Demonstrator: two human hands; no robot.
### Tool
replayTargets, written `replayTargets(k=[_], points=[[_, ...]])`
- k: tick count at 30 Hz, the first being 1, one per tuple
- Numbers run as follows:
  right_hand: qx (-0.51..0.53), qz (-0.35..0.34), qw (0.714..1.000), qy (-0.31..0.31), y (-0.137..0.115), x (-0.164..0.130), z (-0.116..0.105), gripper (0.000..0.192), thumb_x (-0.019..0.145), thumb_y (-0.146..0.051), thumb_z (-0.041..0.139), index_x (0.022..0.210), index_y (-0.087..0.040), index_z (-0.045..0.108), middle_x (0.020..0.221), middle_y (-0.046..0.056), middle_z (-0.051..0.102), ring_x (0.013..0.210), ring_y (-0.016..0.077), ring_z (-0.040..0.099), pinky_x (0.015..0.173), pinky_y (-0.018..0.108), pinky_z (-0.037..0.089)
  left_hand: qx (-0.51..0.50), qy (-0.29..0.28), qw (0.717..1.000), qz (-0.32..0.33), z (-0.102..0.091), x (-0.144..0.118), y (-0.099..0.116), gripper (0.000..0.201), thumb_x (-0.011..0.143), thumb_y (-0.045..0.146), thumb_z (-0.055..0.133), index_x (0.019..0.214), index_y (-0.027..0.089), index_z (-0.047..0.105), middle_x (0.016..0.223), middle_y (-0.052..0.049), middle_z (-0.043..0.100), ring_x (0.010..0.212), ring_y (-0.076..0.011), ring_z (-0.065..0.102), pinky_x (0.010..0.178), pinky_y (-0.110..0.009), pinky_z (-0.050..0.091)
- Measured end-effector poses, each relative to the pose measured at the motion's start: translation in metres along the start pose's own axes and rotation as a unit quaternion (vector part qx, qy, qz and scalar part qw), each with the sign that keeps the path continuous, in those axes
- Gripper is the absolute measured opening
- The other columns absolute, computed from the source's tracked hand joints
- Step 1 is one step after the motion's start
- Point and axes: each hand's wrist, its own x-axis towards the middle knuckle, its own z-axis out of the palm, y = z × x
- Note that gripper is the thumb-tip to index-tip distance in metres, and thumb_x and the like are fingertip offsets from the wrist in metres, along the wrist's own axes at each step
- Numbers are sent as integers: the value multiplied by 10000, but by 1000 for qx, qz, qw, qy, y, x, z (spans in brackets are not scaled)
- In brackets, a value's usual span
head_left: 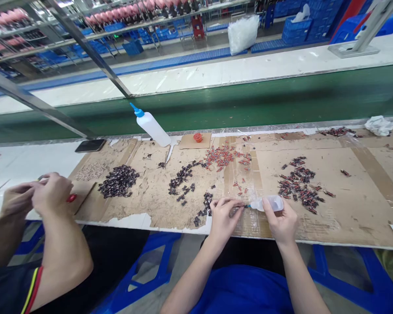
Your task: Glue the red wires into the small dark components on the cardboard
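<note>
Small bottle [270, 203]: clear, lying sideways in the right hand [282, 221], blue tip pointing left at the left hand's fingertips; just above the near edge of the cardboard [353, 196].
Right hand: fingers wrapped round the bottle body, thumb on top, closed on it.
Left hand [223, 218]: thumb and forefinger pinched together at the bottle tip (on something too small to make out); other fingers curled.
Dark-red pile [299, 183]: loose small parts, just beyond the right hand.
Red pile [224, 158]: scattered lighter red parts, farther back, above the left hand.
Dark clusters [183, 181]: strewn left of the left hand, some touching the cardboard's near edge.
Dark heap [118, 181]: denser mound, well to the left.
Big bottle [152, 126]: white, blue nozzle, leaning left at the back edge of the cardboard.
Red cap [198, 138]: on a cardboard scrap just right of the big bottle.
Phone [90, 145]: dark, flat, at the back left.
Belt [281, 98]: green, running behind the bench.
Co-worker's hands [36, 196]: at the left, close together, fingers closed on a small item (a red bit shows beneath).
</note>
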Motion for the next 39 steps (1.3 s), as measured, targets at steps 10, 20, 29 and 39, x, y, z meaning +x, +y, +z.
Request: replayTargets(k=[10, 20, 29, 39], points=[[90, 58, 991, 80, 1, 0, 0, 314, 761, -476, 669, 682, -178, 607, 577, 9, 614, 507, 146, 562, 512, 262, 453, 7, -8, 1000, -2, -1, 1, 0, 135, 783, 138, 713, 845, 257, 722, 876, 13, 780, 945, -195, 663, 912, -393, 316], [146, 62, 985, 68, 6, 27, 11, 435, 585, -384, 808, 780, -231, 450, 910, 67, 697, 867, 237, 692, 809, 406, 537, 59, 11, 998, 29, -13, 26, 6, 102, 859, 187, 655, 892, 247, 731, 967, -26, 760, 959, -219, 618, 885, -407, 326], [71, 29, 994, 73, 4, 15, 7, 576, 565, -442, 827, 946, -233, 448, 1059, 103, 655, 928, 238, 644, 820, 421, 525, 139, -29, 987, 68, -5, 38, 7, 173, 868, 116, 596, 853, 239, 717, 926, -72, 736, 946, -269, 551, 842, -442, 322], [321, 254, 904, -122, -29, -21, 2, 455, 641, -603, 751, 805, -180, 716, 689, 45, 685, 606, 163, 607, 565, 291, 507, -217, -34, 955, 199, -10, 22, 11, 129, 875, 248, 634, 824, 229, 750, 811, -43, 733, 846, -189, 624, 849, -351, 459]])
